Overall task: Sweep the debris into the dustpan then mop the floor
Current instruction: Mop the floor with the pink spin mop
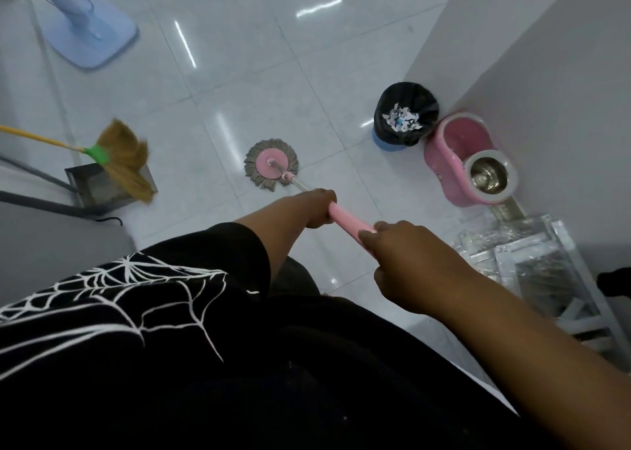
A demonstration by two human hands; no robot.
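Observation:
A round spin mop head (270, 167), pink disc with grey strands, lies flat on the white tiled floor (259, 74). Its pink handle (346, 221) runs back to me. My left hand (316, 208) grips the handle further down, and my right hand (406, 265) grips it nearer my body. At the left, a straw broom (124, 156) with a yellow stick rests against a grey dustpan (102, 185). Paper debris (402, 119) fills a black-lined bin (406, 116).
A pink mop bucket (469, 162) with a steel spinner stands by the white wall (532, 56) at the right, beside the bin. A blue fan base (92, 36) sits at the far left. A plastic-wrapped metal frame (543, 265) lies at the right. A grey surface (51, 241) borders the left.

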